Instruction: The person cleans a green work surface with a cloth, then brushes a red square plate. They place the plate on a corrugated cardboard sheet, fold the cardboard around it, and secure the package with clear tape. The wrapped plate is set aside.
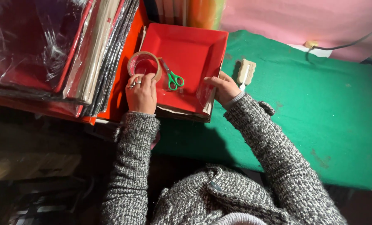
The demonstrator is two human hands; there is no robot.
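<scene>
green-covered worktop, left hand [141, 93] clamped on tape roll [144, 66] at red tray's [194, 46] left edge, right hand [224, 87] gripping its right edge; tilting could slide scissors [172, 77] off.

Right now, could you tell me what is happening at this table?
A person in a grey knitted sweater has both hands on a red square tray lying on a green cloth. The left hand touches a roll of clear tape; the right hand grips the tray's edge. Green-handled scissors lie in the tray.
</scene>
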